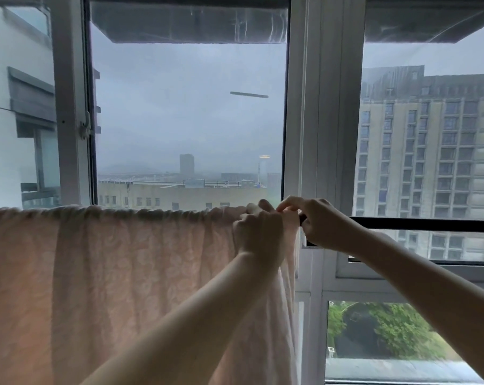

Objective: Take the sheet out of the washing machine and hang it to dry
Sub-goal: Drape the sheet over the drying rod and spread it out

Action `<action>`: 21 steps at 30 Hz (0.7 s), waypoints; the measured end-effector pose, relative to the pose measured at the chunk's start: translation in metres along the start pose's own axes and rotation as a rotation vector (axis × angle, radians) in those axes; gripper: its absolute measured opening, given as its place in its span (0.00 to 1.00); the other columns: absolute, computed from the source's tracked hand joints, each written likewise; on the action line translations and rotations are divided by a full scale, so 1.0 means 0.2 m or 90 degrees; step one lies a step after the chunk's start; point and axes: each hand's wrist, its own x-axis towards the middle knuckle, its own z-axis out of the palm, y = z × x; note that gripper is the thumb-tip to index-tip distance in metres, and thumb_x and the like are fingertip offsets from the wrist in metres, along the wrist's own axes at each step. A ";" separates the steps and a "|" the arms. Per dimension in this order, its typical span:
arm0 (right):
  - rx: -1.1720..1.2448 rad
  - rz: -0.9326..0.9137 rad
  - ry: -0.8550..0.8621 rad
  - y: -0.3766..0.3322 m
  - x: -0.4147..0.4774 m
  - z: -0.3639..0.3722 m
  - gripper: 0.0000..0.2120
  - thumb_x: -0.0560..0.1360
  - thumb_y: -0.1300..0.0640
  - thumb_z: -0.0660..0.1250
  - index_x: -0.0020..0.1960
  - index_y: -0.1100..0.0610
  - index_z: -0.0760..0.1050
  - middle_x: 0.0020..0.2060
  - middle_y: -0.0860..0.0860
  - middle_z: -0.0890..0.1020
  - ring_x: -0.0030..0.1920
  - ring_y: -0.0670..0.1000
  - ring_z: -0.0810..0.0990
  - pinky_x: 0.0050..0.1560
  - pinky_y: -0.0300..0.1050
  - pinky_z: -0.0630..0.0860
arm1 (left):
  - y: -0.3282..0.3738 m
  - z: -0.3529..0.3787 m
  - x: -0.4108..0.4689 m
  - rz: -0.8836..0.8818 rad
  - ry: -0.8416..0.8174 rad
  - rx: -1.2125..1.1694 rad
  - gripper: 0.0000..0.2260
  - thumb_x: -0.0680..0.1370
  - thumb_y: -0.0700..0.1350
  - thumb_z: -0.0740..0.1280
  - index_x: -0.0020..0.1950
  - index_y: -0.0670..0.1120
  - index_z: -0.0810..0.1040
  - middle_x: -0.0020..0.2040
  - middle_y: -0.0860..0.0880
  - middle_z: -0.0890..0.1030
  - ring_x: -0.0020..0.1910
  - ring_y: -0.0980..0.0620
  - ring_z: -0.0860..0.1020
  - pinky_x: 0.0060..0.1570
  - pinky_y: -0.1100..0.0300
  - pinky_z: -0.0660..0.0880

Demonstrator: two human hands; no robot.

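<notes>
Sheet (124, 273) of pale pink cloth, crinkled and faintly patterned, draped over a thin black round rod (424, 224) set level across a window. Hangs from the rod in long soft folds, puckered into small gathers along the top edge. Reaches from the left border of the view to the hands near the middle. Bare length of rod showing only to the right of the hands.

Left hand (259, 234) at the sheet's right end, fingers (247, 222) curled tight round a bunched fold of cloth just under the rod. Right hand (318, 226) close against it from the right, fingers (291, 203) bent over the top of the rod and pinching the sheet's upper corner. Both forearms bare, reaching up from the lower edge of the view.

Behind, a white window frame (322, 107) with thick smooth uprights and a small pale latch (85, 129) on the left upright; glass panes above the rod and below it. Beyond the glass, grey hazy sky. At right, a tall beige building (429, 162) with many rows of square windows. Far off, low flat-roofed blocks and one lone tower. At lower right, green leafy trees (388, 329) seen from high above.
</notes>
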 end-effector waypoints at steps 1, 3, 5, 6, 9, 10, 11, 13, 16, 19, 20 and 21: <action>-0.002 -0.002 0.004 0.01 0.00 0.00 0.16 0.75 0.73 0.61 0.59 0.61 0.75 0.50 0.55 0.82 0.28 0.31 0.76 0.28 0.27 0.70 | -0.01 -0.03 0.00 0.038 0.032 0.033 0.13 0.82 0.49 0.58 0.58 0.41 0.74 0.48 0.44 0.76 0.48 0.43 0.81 0.38 0.55 0.74; -0.013 -0.011 0.013 0.04 0.00 0.00 0.14 0.75 0.69 0.65 0.59 0.59 0.74 0.52 0.55 0.82 0.34 0.38 0.81 0.35 0.29 0.77 | -0.05 -0.08 -0.01 0.097 0.069 -0.089 0.09 0.81 0.48 0.61 0.54 0.45 0.77 0.42 0.48 0.75 0.45 0.47 0.81 0.40 0.56 0.78; -0.027 -0.017 0.011 0.06 0.01 0.03 0.16 0.74 0.63 0.69 0.60 0.56 0.73 0.52 0.54 0.82 0.42 0.45 0.83 0.43 0.35 0.80 | -0.11 -0.15 -0.02 0.106 0.022 -0.217 0.05 0.78 0.42 0.64 0.44 0.46 0.77 0.35 0.50 0.72 0.41 0.51 0.77 0.41 0.57 0.75; -0.038 -0.023 0.019 0.06 0.02 0.04 0.15 0.74 0.61 0.70 0.60 0.55 0.73 0.52 0.53 0.82 0.43 0.46 0.82 0.45 0.39 0.81 | -0.14 -0.19 -0.02 0.072 -0.003 -0.266 0.05 0.77 0.41 0.65 0.41 0.46 0.76 0.35 0.49 0.74 0.40 0.50 0.75 0.39 0.57 0.72; -0.060 -0.041 0.090 0.02 0.06 0.06 0.08 0.75 0.54 0.69 0.53 0.53 0.78 0.46 0.48 0.77 0.42 0.44 0.78 0.44 0.42 0.80 | -0.25 -0.21 0.02 -0.028 -0.050 -0.388 0.04 0.74 0.40 0.67 0.46 0.43 0.80 0.43 0.45 0.82 0.43 0.48 0.78 0.37 0.59 0.71; -0.067 -0.045 0.116 -0.01 0.08 0.07 0.06 0.74 0.53 0.69 0.50 0.53 0.79 0.45 0.47 0.76 0.41 0.43 0.76 0.43 0.39 0.77 | -0.28 -0.21 0.02 -0.042 -0.071 -0.417 0.05 0.73 0.39 0.67 0.47 0.44 0.81 0.43 0.46 0.83 0.45 0.47 0.80 0.38 0.60 0.72; -0.078 -0.047 0.137 -0.03 0.10 0.06 0.04 0.74 0.53 0.70 0.48 0.52 0.80 0.43 0.46 0.75 0.41 0.43 0.75 0.41 0.37 0.73 | -0.30 -0.20 0.02 -0.059 -0.093 -0.445 0.07 0.71 0.38 0.67 0.46 0.45 0.81 0.42 0.46 0.83 0.45 0.47 0.81 0.40 0.59 0.74; -0.096 -0.041 0.167 -0.10 0.15 0.05 0.03 0.74 0.53 0.71 0.45 0.52 0.82 0.40 0.46 0.78 0.39 0.45 0.76 0.37 0.38 0.71 | -0.34 -0.21 0.03 -0.088 -0.119 -0.496 0.07 0.69 0.40 0.68 0.45 0.47 0.81 0.42 0.46 0.84 0.47 0.46 0.81 0.46 0.54 0.79; -0.087 -0.013 0.176 -0.19 0.22 0.05 0.06 0.74 0.55 0.68 0.47 0.51 0.83 0.37 0.47 0.82 0.38 0.49 0.79 0.39 0.45 0.76 | -0.36 -0.25 0.03 -0.100 -0.167 -0.549 0.10 0.67 0.50 0.72 0.44 0.48 0.78 0.45 0.45 0.83 0.46 0.47 0.81 0.49 0.50 0.80; -0.053 -0.016 0.174 -0.26 0.28 0.07 0.07 0.72 0.56 0.68 0.47 0.49 0.83 0.35 0.48 0.81 0.36 0.50 0.78 0.39 0.48 0.78 | -0.33 -0.28 0.02 -0.080 -0.184 -0.455 0.14 0.69 0.57 0.74 0.43 0.50 0.75 0.40 0.50 0.78 0.38 0.54 0.76 0.34 0.60 0.72; -0.031 -0.024 0.173 -0.27 0.30 0.08 0.06 0.71 0.55 0.69 0.46 0.48 0.83 0.35 0.48 0.82 0.36 0.50 0.80 0.39 0.49 0.79 | -0.33 -0.27 0.02 -0.087 -0.155 -0.402 0.16 0.69 0.58 0.73 0.46 0.48 0.75 0.39 0.50 0.76 0.37 0.54 0.75 0.30 0.61 0.67; -0.013 -0.033 0.171 -0.28 0.31 0.09 0.05 0.70 0.54 0.69 0.45 0.48 0.83 0.35 0.48 0.82 0.36 0.50 0.81 0.39 0.50 0.80 | -0.32 -0.26 0.02 -0.095 -0.122 -0.360 0.16 0.70 0.56 0.72 0.47 0.46 0.75 0.38 0.50 0.75 0.37 0.52 0.74 0.29 0.61 0.65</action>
